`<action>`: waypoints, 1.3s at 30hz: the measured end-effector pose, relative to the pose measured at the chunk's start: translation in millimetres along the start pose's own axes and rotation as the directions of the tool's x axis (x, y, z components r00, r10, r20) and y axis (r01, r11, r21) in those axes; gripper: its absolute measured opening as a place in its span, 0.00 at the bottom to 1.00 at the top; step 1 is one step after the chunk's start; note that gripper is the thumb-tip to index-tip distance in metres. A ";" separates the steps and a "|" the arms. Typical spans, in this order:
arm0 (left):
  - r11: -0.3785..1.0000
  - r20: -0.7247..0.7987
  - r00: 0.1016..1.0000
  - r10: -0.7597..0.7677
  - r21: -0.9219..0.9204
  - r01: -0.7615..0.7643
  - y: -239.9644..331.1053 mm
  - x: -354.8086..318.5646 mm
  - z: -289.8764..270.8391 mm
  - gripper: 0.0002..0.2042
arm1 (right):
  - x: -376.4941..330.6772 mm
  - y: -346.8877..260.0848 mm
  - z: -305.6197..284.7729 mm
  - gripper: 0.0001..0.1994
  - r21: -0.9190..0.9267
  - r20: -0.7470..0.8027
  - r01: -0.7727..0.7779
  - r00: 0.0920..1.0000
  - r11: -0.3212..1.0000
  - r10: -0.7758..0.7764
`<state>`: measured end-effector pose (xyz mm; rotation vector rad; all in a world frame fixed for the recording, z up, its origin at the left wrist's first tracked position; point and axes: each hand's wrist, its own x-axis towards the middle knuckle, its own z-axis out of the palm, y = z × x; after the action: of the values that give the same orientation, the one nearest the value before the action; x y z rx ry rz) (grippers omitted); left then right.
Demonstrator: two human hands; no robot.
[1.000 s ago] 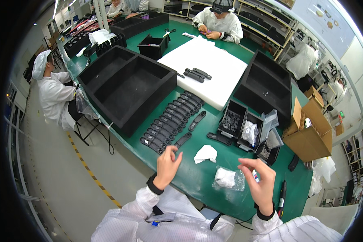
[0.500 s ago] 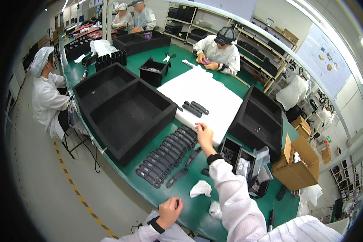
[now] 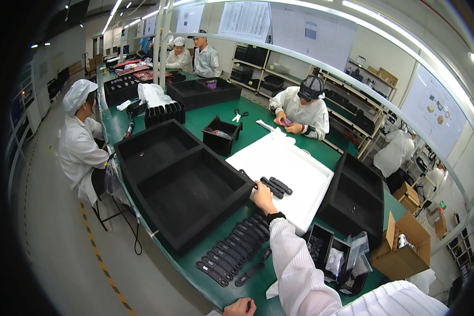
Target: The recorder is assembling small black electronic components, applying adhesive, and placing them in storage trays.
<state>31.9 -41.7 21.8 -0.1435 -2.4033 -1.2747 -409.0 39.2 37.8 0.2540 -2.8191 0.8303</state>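
Note:
My right hand (image 3: 262,196) reaches far over the green table (image 3: 205,124) to the near edge of a white foam sheet (image 3: 300,163). Its fingers touch the left end of a few black strip parts (image 3: 277,186) lying on the sheet; a grip on one does not show. My left hand (image 3: 240,307) rests at the table's near edge, curled and partly cut off by the frame. Between the hands lies a long row of several black strip parts (image 3: 231,246), with two loose ones (image 3: 250,272) beside it.
Two deep black foam trays (image 3: 187,187) sit left of my arm, another black tray (image 3: 359,196) right. Small black bins (image 3: 329,258) with bagged parts and a cardboard box (image 3: 405,247) stand near right. Co-workers sit at the left (image 3: 81,145), opposite (image 3: 303,108) and far end (image 3: 195,55).
My right arm has stretched forward from the near edge, past the row of parts, up to the white sheet. My left hand has dropped back to the table's near edge. The view has tilted upward.

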 end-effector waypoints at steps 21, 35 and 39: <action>0.997 -0.010 0.997 0.075 0.037 -0.075 -4.3 -0.3 -0.8 0.07 | -2.4 7.2 -24.1 0.07 -0.464 0.014 0.289 0.948 0.837 -0.319; 0.980 0.110 0.986 0.128 0.139 -0.143 -8.6 -6.6 -4.3 0.11 | -72.6 14.3 -130.7 0.04 -0.291 -0.114 0.241 0.952 0.926 -0.284; 0.998 -0.013 0.999 -0.046 0.037 0.047 -10.1 -0.8 7.1 0.04 | -157.4 -14.3 -201.5 0.03 -0.087 -0.075 0.318 0.943 0.944 -0.324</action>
<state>27.6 -41.7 10.1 -0.0689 -2.4313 -1.2471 -226.6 155.3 175.1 0.6300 -2.6186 0.6453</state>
